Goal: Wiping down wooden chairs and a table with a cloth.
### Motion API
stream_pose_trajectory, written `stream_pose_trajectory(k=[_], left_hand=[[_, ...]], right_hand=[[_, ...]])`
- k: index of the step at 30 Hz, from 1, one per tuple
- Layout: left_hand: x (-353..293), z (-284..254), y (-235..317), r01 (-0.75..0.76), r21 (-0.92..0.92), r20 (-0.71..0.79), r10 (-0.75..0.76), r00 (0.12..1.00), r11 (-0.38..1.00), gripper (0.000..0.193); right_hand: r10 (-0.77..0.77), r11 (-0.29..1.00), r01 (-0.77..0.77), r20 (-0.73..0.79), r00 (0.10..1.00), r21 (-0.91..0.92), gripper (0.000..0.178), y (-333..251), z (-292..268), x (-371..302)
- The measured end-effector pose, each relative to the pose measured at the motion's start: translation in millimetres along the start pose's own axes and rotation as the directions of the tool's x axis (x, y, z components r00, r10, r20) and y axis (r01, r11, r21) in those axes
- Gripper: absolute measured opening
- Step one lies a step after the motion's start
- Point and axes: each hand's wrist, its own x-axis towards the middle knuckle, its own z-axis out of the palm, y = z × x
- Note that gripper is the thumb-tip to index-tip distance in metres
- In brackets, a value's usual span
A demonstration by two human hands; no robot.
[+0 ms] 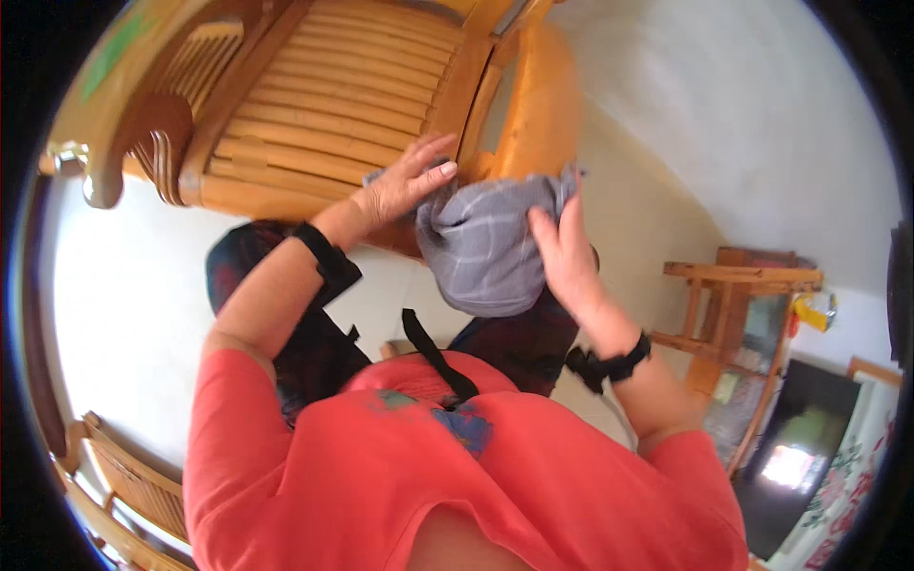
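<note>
Red shirt (409,476) spans the lower edge; right grip (571,266) clamps grey cloth (490,252) by armrest (538,105), open floor (633,219) rightward; left grip (400,190) unclear.

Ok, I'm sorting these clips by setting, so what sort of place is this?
Probably a home living room: a large slatted wooden seat, another slatted wooden seat at lower left, and a dark glossy panel, perhaps a television.

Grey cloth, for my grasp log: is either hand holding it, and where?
The right hand holds the grey cloth by its right edge. The left hand is at its upper left; whether it grips cannot be told.
</note>
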Motion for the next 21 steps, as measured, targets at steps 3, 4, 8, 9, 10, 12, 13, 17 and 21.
stream_pose_trajectory(k=[3, 4, 8, 9, 10, 12, 13, 17, 21], left_hand=[[-0.1, 12.1, 57.0, 0.038, -0.387, 0.204, 0.045, 0.978, 0.921, 0.093], [0.1, 18.1, 57.0, 0.005, -0.292, 0.186, 0.052, 0.981, 0.956, 0.096], [-5.6, 34.2, 86.7, 0.029, -0.017, 0.194, -0.025, 0.981, 0.999, 0.105], [-9.0, 37.6, 95.3, 0.098, 0.047, 0.177, -0.105, 0.979, 0.994, 0.107], [-19.4, 41.1, 88.6, 0.036, -0.044, 0.180, -0.028, 0.983, 0.998, 0.109], [-36.1, 44.4, 91.0, 0.009, 0.136, 0.154, -0.030, 0.988, 0.991, 0.110], [-46.1, 45.6, 91.5, -0.012, 0.286, 0.110, -0.020, 0.994, 0.958, 0.111], [-71.3, 69.1, 118.2, -0.236, 0.585, 0.040, 0.263, 0.964, 0.776, 0.122], [-76.3, 93.8, 129.8, -0.286, 0.624, 0.143, 0.253, 0.957, 0.727, 0.119]], right_hand=[[-0.024, 0.989, 0.043, -0.137, 0.990, 0.141, 0.075, 51.2, -3.7, 68.3], [-0.018, 0.987, 0.045, -0.173, 0.985, 0.152, 0.073, 67.0, -3.0, 88.4], [0.092, 0.996, -0.093, -0.192, 0.977, 0.004, 0.067, 58.9, -13.9, 110.0], [0.007, 0.999, -0.016, -0.288, 0.958, -0.030, 0.066, 57.5, -6.9, 92.1], [-0.092, 0.992, 0.063, -0.279, 0.956, -0.112, 0.065, 44.4, -0.9, 69.9], [-0.227, 0.951, 0.169, -0.212, 0.951, -0.257, 0.064, 17.2, -8.1, 23.4], [-0.267, 0.929, 0.212, -0.150, 0.952, -0.304, 0.063, 4.8, -15.1, 1.4], [-0.330, 0.887, 0.282, -0.075, 0.941, -0.365, 0.061, -12.0, -33.9, -37.0], [-0.416, 0.898, 0.389, -0.106, 0.903, -0.205, 0.057, 13.9, -38.7, -0.4]])
